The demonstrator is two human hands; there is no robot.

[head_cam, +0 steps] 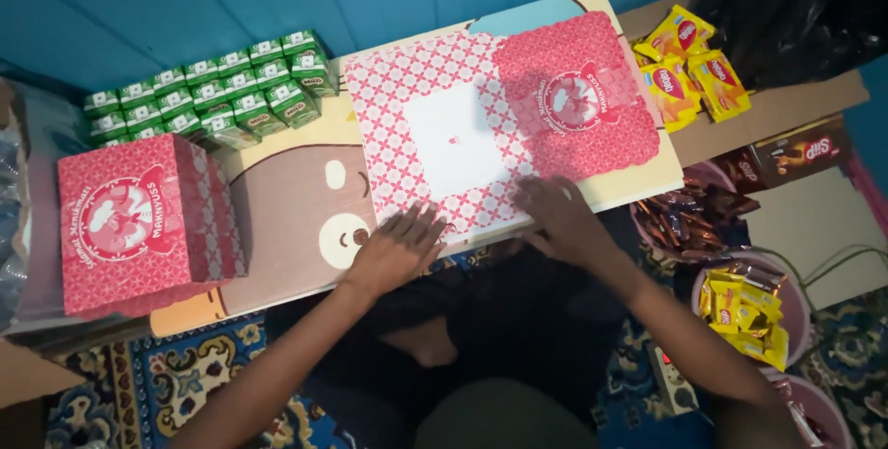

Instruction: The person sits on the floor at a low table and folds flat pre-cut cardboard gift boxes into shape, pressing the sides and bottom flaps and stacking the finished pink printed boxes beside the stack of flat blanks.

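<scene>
Hands point(400, 244) point(558, 218) lie open, gripping nothing, on my flat box blank's point(462, 135) near edge; it stretches away, right hand nearer.

a flat, unfolded red-and-white patterned cardboard box blank point(481, 125) is spread just beyond both hands, its near edge pressed under the fingertips, a white square panel at its centre.

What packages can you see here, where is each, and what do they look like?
Flat box: table centre, under both hands; red-white pattern, round emblem.
Folded box: left; red cube.
Drink cartons: back left; small, green, in rows.
Yellow packets: back right.
Brown packet: right.
</scene>
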